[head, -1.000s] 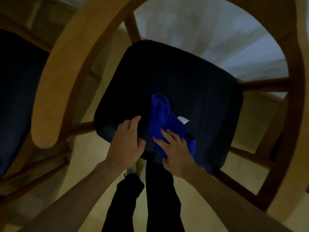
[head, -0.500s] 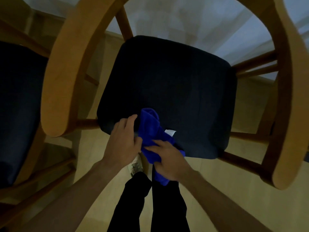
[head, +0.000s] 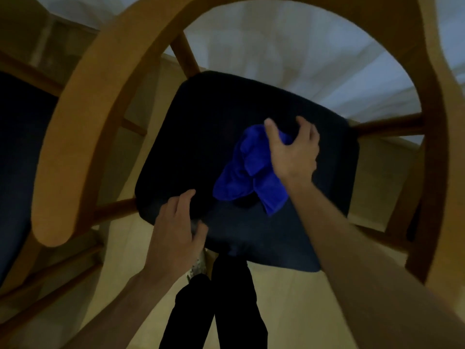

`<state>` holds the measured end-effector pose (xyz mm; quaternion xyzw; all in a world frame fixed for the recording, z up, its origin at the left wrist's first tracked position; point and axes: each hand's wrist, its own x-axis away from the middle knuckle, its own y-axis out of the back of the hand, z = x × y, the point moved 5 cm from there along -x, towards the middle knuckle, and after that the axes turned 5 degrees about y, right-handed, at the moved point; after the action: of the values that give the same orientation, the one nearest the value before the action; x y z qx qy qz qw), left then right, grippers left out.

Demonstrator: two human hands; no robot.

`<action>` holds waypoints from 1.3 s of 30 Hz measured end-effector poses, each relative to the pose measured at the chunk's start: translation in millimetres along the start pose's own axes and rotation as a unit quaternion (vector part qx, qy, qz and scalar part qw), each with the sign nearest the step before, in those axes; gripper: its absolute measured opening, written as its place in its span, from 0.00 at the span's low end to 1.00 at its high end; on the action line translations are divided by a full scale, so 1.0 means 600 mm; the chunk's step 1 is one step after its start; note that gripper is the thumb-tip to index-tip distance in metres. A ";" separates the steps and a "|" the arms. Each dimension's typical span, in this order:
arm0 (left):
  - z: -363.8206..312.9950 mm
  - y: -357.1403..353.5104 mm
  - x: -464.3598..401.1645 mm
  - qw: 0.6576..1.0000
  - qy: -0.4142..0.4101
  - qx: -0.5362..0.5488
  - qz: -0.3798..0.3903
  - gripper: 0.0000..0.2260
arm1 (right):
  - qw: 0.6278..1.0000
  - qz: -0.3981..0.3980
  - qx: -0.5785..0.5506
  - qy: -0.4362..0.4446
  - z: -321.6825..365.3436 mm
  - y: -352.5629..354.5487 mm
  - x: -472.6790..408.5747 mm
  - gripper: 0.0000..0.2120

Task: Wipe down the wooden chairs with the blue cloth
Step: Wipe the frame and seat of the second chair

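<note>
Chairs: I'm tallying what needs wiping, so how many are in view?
2. One chair fills the middle, its dark seat under the blue cloth and both hands. A second chair is cut off at the left edge. Others may lie out of frame.

Right hand (head: 293, 149) covers upper right part of blue cloth (head: 247, 172); fingertip contact with cloth hidden, grip perhaps loose. Left hand (head: 176, 230) hides near left corner of dark seat (head: 201, 137). Wooden chair (head: 75, 137) frame cut off by top and right edges. Second chair's seat (head: 17, 159) cut off at left. Whole frame dim, motion-blurred. Dark trouser legs (head: 221, 306) cut off at bottom edge.
</note>
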<state>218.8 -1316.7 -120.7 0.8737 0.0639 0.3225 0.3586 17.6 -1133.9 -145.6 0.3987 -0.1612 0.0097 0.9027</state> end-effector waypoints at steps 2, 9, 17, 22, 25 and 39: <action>-0.013 -0.002 -0.011 1.000 0.008 0.004 0.004 0.30 | 0.999 0.007 0.050 -0.011 -0.007 -0.028 0.027 0.48; -0.058 0.006 -0.063 0.998 0.032 -0.041 -0.036 0.28 | 0.948 0.100 0.241 0.180 -0.019 -0.124 0.107 0.56; -0.092 0.023 -0.101 0.995 0.025 -0.063 -0.067 0.28 | 0.944 0.121 0.169 0.258 0.008 -0.019 -0.048 0.49; -0.096 0.011 -0.101 0.990 0.047 -0.099 -0.092 0.27 | 0.942 0.095 0.186 0.263 0.081 0.001 -0.181 0.42; -0.099 -0.004 -0.091 0.989 0.055 -0.109 -0.080 0.27 | 0.892 0.173 0.325 0.262 0.080 -0.023 -0.219 0.43; -0.100 -0.041 -0.034 0.986 -0.036 -0.164 0.004 0.29 | 0.834 0.340 0.298 0.317 -0.088 -0.037 0.180 0.34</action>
<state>169.2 -1270.7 -115.6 0.8141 -0.0060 0.2985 0.4981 138.4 -1122.8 -162.8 0.5434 0.0191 0.4889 0.6821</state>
